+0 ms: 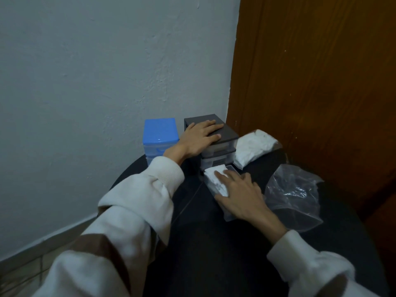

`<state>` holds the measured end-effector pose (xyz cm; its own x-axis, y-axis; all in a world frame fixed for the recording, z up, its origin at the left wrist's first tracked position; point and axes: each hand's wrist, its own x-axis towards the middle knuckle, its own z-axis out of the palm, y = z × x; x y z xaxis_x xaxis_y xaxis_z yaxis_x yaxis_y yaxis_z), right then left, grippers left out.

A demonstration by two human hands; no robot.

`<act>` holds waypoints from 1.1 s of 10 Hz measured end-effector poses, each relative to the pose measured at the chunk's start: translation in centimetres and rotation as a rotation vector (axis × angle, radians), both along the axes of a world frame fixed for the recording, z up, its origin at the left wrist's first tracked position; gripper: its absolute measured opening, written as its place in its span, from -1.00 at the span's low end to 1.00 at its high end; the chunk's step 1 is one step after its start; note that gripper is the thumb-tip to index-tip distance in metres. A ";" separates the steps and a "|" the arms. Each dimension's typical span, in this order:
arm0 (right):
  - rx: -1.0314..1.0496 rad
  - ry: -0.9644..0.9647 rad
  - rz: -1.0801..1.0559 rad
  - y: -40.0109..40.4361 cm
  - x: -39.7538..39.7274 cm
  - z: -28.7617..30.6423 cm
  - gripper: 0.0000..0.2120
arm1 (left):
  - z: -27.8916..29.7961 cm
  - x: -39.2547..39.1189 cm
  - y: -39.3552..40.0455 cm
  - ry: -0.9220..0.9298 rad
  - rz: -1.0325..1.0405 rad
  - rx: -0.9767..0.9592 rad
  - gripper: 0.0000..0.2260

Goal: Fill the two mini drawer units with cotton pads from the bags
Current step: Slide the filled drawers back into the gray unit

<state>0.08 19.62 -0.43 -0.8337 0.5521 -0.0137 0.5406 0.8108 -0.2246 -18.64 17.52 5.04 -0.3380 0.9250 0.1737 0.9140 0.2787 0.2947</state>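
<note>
— Start with the hands. What is the left hand (pixel 200 137) doing?

— It lies flat, palm down, on the top of the grey drawer unit (pixel 216 144), fingers straight and spread a little, pointing toward the wooden door (pixel 317 86). It grips nothing; it only rests on the lid.

— And the right hand (pixel 240 192)?

— Also flat and wide. Its straight fingers press on a stack of white cotton pads (pixel 215 179) lying in the bottom drawer (pixel 220 183), which is pulled out of the grey unit toward the person. The thumb lies along the near edge of that drawer. No finger curls round anything.

— Where do the other drawers stand?

— The two above it are pushed in. Whether they hold pads I cannot tell; their fronts are dim.

— The second unit?

— A blue drawer unit (pixel 159 133) stands just beside the grey one, on its left, against the pale wall (pixel 96 71). Its drawers look closed, and the left sleeve (pixel 137 202) hides its lower part.

— And the bags?

— A full bag of cotton pads (pixel 252 146) lies to the right of the grey unit, touching or nearly touching its side. Nearer the person, just right of the right hand, sits a crumpled clear plastic bag (pixel 295 196) that looks slack, with no white showing inside.

— What carries it all?

— A dark, round-edged counter (pixel 192 232) set in the corner between wall and door.
</note>
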 end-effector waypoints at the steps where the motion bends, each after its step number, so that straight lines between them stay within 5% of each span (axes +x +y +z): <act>1: 0.011 0.061 0.014 -0.1 0.0 -0.3 -0.43 | 0.0 -0.1 0.0 -0.001 0.000 -0.002 -0.59; 11: 0.057 0.106 0.084 0.6 -0.9 -0.5 -0.44 | 0.6 0.6 -0.3 -0.008 0.021 -0.039 -0.59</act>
